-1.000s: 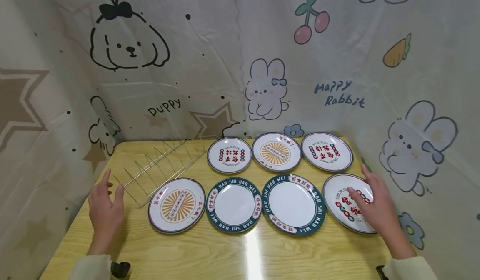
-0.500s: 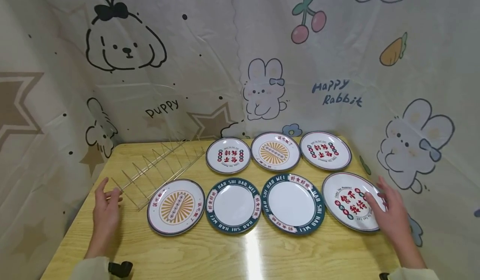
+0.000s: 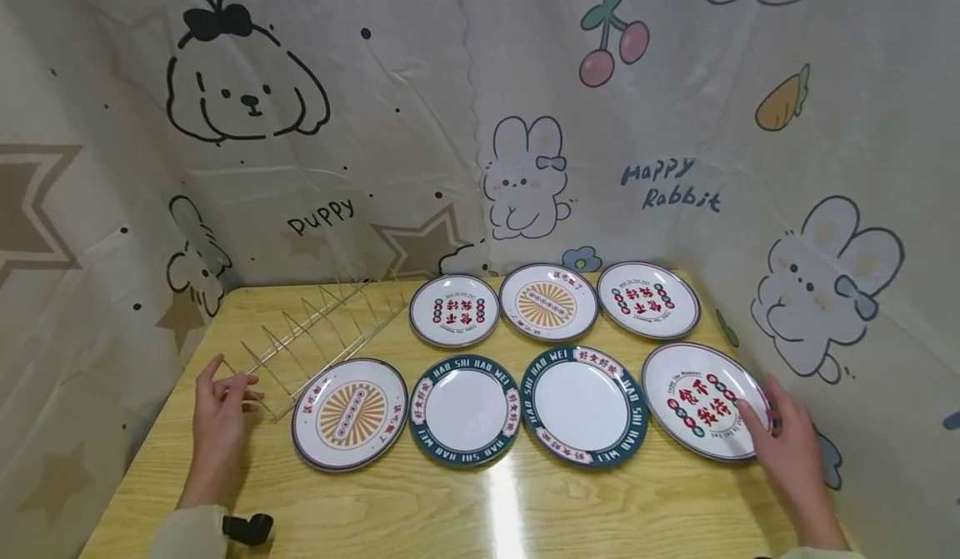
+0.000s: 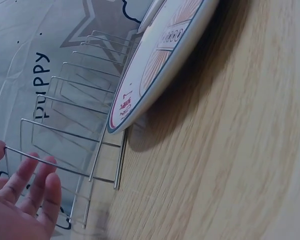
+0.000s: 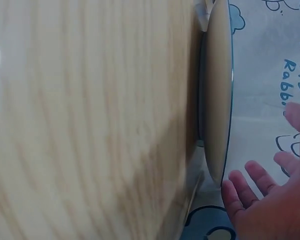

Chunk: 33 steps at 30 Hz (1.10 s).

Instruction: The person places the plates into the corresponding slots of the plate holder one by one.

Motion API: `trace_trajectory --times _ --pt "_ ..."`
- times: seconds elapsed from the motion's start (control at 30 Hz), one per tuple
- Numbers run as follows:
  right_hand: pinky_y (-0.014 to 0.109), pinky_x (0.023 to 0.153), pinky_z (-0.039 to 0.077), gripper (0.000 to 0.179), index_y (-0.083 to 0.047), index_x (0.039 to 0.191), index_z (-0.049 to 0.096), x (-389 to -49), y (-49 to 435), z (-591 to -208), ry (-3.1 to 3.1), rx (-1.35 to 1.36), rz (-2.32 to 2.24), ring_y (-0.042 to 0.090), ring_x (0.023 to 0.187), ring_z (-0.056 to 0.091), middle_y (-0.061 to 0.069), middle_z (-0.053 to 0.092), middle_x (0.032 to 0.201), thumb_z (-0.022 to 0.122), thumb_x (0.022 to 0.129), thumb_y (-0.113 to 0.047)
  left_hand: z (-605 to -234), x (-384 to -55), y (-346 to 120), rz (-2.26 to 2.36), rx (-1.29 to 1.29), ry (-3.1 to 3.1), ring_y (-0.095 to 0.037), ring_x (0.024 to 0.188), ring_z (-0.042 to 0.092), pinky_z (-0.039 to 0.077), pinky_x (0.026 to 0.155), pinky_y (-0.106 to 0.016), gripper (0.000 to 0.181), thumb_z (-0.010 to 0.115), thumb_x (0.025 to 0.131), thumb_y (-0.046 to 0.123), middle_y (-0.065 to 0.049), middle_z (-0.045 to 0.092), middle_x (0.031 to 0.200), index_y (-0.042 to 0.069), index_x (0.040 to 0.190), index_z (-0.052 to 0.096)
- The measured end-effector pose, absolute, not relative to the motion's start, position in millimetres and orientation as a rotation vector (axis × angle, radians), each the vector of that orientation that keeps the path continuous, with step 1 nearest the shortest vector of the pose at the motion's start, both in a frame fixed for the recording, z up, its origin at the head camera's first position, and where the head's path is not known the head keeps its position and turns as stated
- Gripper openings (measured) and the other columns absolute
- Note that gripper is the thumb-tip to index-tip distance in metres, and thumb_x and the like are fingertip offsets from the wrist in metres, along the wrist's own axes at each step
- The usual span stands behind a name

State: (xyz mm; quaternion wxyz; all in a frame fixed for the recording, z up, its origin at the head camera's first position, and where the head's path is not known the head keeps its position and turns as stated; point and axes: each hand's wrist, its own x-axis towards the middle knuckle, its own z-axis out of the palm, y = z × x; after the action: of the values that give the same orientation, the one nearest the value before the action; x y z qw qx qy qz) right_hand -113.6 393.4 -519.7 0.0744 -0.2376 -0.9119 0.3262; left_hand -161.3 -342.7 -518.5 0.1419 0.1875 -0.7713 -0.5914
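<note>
In the head view my left hand (image 3: 217, 421) is at the near left end of a gold-coloured wire plate rack (image 3: 311, 338). Its fingers are loosely bent. The left wrist view has the fingertips (image 4: 25, 172) close by the end wire; whether they touch it I cannot tell. On the right, my right hand (image 3: 787, 451) is at the edge of a white plate with red characters (image 3: 686, 367). The thumb is above this plate, apart from its face, and the lower fingers (image 5: 232, 200) reach its rim in the right wrist view. The plate lies flat.
Beside the rack lies a sunburst plate (image 3: 303, 421); two green-rimmed plates (image 3: 465, 409) (image 3: 585, 405) continue the front row. Behind them are a red-character plate (image 3: 423, 309), another sunburst plate (image 3: 517, 284) and one more red-character plate (image 3: 652, 280). A printed curtain (image 3: 420, 84) encloses the wooden table (image 3: 405, 509).
My left hand has come in to the rack's end, its fingers bending more. The right hand has drawn back from above its plate to the plate's right rim. The view has shifted slightly.
</note>
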Motion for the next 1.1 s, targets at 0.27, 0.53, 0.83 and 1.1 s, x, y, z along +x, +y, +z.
trace_trajectory --times 0.27,0.53,0.83,1.1 --pt "0.064 0.117 0.030 0.073 -0.015 0.168 0.009 -111.4 393.1 -528.1 -2.654 -0.851 1.054 0.053 0.143 0.033 0.032 0.025 0.164 0.050 0.109 -0.032 -522.2 -164.1 -343.1 -1.838 0.519 -2.144 -0.001 0.078 0.067 0.053 0.070 -0.017 0.064 0.047 0.110 0.034 0.017 0.067 0.095 0.022 0.165 0.017" --pt "0.061 0.117 0.033 0.077 -0.012 0.167 0.014 -113.4 394.4 -538.7 -2.552 -0.992 1.138 0.053 0.147 0.030 0.031 0.022 0.165 0.057 0.103 -0.014 -523.4 -163.7 -347.6 -2.058 0.643 -1.984 -0.005 0.081 0.070 0.055 0.072 -0.021 0.069 0.057 0.105 0.040 0.011 0.071 0.092 0.035 0.164 0.021" --pt "0.061 0.120 0.027 0.081 -0.009 0.166 0.014 -114.9 397.1 -545.1 -2.532 -1.050 1.228 0.049 0.154 0.022 0.024 0.015 0.171 0.060 0.100 -0.003 -517.1 -161.9 -346.7 -1.979 0.740 -2.060 0.001 0.075 0.072 0.051 0.059 -0.025 0.071 0.062 0.102 0.044 0.016 0.075 0.081 0.040 0.163 0.026" --pt "0.062 0.121 0.024 0.080 -0.008 0.165 0.016 -115.4 401.0 -549.1 -2.549 -1.147 1.278 0.050 0.155 0.019 0.028 0.014 0.170 0.060 0.098 0.002 -514.2 -161.6 -349.0 -2.014 0.755 -2.037 0.001 0.075 0.073 0.046 0.052 -0.026 0.070 0.065 0.102 0.041 0.016 0.077 0.080 0.041 0.162 0.029"
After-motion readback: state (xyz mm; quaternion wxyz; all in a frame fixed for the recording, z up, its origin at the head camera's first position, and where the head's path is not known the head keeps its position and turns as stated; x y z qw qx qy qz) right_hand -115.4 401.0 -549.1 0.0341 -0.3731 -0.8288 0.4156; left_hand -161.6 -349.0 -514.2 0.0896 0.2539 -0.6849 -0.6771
